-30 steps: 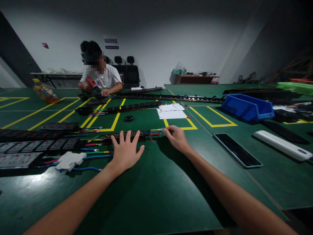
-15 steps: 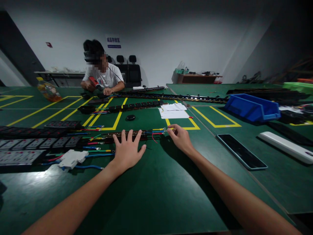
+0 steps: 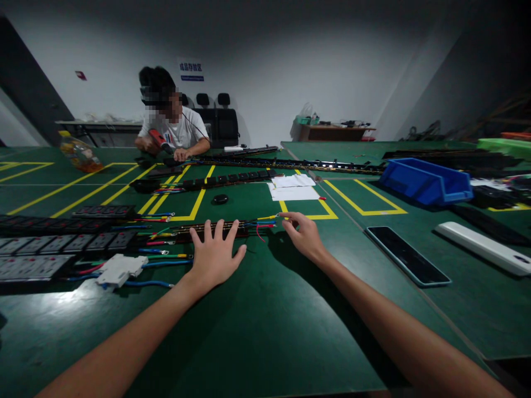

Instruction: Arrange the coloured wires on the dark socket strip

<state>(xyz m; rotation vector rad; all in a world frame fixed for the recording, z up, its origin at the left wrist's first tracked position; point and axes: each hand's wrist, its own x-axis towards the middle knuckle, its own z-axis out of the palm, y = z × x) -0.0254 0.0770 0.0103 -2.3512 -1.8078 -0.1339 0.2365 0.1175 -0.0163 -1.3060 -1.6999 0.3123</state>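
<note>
My left hand (image 3: pixel 215 251) lies palm down with fingers spread, its fingertips over a narrow dark strip (image 3: pixel 244 229) on the green table. Coloured wires (image 3: pixel 265 220) with metal ring lugs stick out of the strip's right end, and a thin red wire (image 3: pixel 260 232) bends toward me. Beside these ends is my right hand (image 3: pixel 302 235), index finger stretched to the lug of the yellow-green wire, the thumb a little apart and the other fingers curled. Whether the finger touches the lug is too small to tell. Part of the strip is hidden under my left hand.
Black socket strips (image 3: pixel 70 243) and a white plastic block (image 3: pixel 121 268) lie left. White papers (image 3: pixel 294 190) and a round black object (image 3: pixel 220 199) are ahead. A phone (image 3: pixel 406 255), white bar (image 3: pixel 481 247) and blue bin (image 3: pixel 425 181) occupy the right. Opposite, a person (image 3: pixel 176 130) holds a red power tool.
My right index finger has moved slightly left, closer to the wire lug. My left hand stays spread over the strip. The whole view has shifted a little.
</note>
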